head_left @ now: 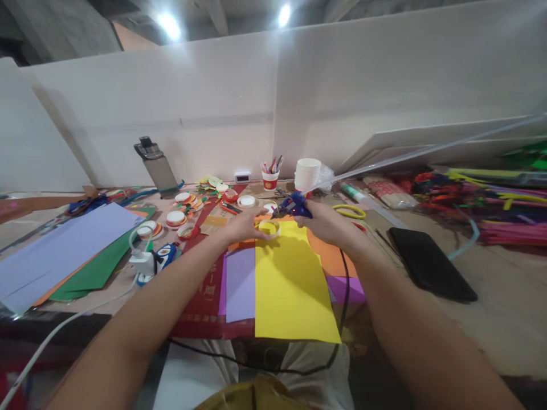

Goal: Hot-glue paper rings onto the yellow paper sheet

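Note:
My left hand [245, 225] is closed on the edge of a small white ring [277, 232], held over the top end of a yellow sheet [294, 290]. In my right hand [320, 219] is a blue glue gun [302, 206], its nozzle pointing left just above the ring. A long clear stick [384, 163] reaches from the gun toward the upper right. The gun's black cord [345, 296] hangs below my right forearm. Lilac sheet [240, 285] and orange sheet [331, 253] lie partly under the yellow one.
White paper cups [307, 171] and a pen cup [270, 180] stand at the back. At left are a water bottle [158, 168], layered paper discs [175, 218], a power strip [164, 256] and coloured sheets [72, 250]. A black phone [431, 265] lies at right, near pipe cleaners [508, 233].

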Tool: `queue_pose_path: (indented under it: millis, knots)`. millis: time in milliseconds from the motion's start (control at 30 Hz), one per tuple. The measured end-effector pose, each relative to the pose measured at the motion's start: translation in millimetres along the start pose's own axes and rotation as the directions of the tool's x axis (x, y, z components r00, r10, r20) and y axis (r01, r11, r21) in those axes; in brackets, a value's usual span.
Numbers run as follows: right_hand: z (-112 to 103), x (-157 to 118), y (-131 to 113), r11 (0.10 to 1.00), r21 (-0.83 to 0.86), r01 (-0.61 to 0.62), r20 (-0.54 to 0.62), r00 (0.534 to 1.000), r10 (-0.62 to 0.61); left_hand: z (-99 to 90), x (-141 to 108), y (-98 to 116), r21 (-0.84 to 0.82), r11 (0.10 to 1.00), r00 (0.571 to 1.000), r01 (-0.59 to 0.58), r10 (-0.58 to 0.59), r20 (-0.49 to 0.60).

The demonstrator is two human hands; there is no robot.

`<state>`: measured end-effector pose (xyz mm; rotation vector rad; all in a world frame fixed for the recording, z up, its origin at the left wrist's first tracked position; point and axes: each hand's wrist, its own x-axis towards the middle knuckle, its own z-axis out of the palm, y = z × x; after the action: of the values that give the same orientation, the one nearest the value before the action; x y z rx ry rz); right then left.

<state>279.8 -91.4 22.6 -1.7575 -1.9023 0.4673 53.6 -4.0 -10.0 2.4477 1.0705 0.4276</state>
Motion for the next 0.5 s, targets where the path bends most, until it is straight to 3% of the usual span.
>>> queue_pose_path:
  millis: [167, 400, 500]
  knots:
    - [0, 0, 5, 1.0, -0.017, -0.01, 0.031, 0.999, 0.011, 33.7, 5, -5, -0.209, 0.978, 0.999, 0.014, -0.024, -0.044]
    - [-1, -4, 5, 0.999, -0.041, -0.02, 0.041, 0.999, 0.022, 37.3, 2, -9, -0.158, 0.987, 0.982, 0.016, -0.045, -0.185]
    - [0, -6, 3, 0.999, -0.05, 0.001, 0.038, 0.999, 0.001, 38.3, -2, -7, -0.164, 0.983, 0.981, 0.082, -0.109, -0.158]
